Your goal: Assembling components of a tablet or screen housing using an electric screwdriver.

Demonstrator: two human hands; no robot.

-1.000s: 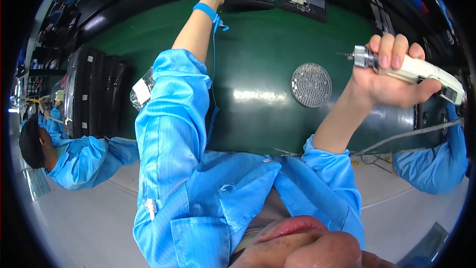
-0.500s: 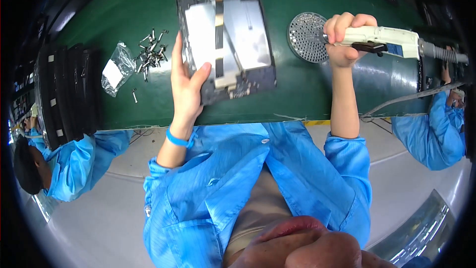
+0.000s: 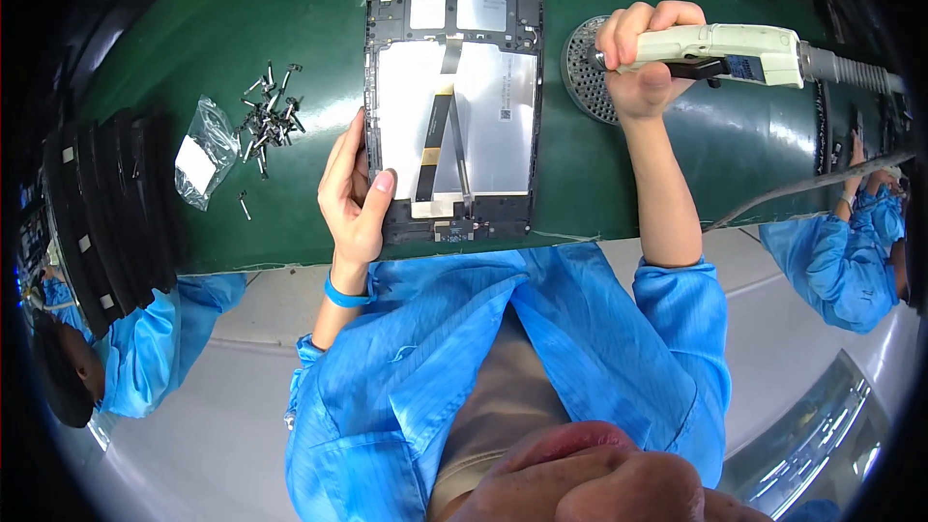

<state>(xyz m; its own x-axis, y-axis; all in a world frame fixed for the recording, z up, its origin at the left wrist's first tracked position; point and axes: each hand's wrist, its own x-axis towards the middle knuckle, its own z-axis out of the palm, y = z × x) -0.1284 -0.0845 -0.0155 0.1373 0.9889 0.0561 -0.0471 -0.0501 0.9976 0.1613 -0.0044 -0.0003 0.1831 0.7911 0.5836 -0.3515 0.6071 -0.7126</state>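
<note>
An opened tablet (image 3: 498, 126) lies before me, its silver battery, ribbon cables and black frame exposed. My left hand (image 3: 356, 195) grips its lower left edge, thumb on top and fingers along the side. In my right hand (image 3: 646, 53) is a cream electric screwdriver (image 3: 739, 50) with a black lever, held sideways, its tip end pointing left. Beneath that tip sits a round metal screw tray (image 3: 587, 77) full of small holes, partly covered by my hand. Whether the tip touches the tray I cannot tell.
Several small dark and silver parts (image 3: 269, 119) lie heaped left of the tablet beside a clear plastic bag (image 3: 205, 155). Black panels (image 3: 111, 208) stand in a row at far left. A grey cable (image 3: 802, 191) crosses the right side. Co-workers in blue (image 3: 833, 261) sit at both sides.
The tablet has come nearer to me and straightened, with my left hand moving along at its edge. My right hand and the screwdriver have shifted slightly left and farther over the tray.
</note>
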